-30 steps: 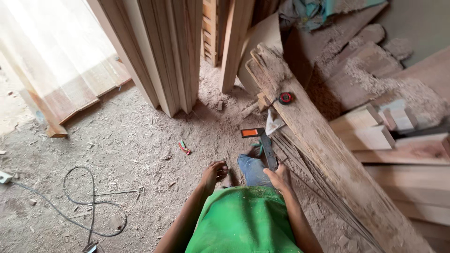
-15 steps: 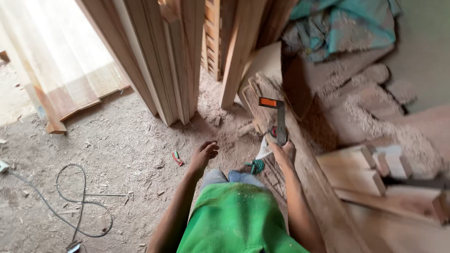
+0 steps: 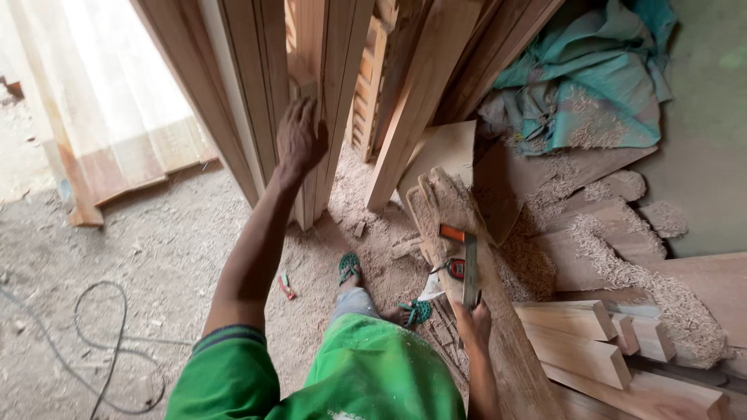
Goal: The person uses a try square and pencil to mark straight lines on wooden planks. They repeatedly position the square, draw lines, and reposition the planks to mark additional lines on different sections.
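On the sawdust-strewn floor, work looks barely begun: the right hand (image 3: 472, 320) grips a try square (image 3: 467, 264) laid on an uncut rough plank (image 3: 498, 342), while the left hand (image 3: 299, 140), fingers spread, touches upright boards (image 3: 327, 93)

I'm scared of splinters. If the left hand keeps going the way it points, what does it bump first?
The left hand is already at the upright planks, so probably those; contact looks likely, but depth is unclear.
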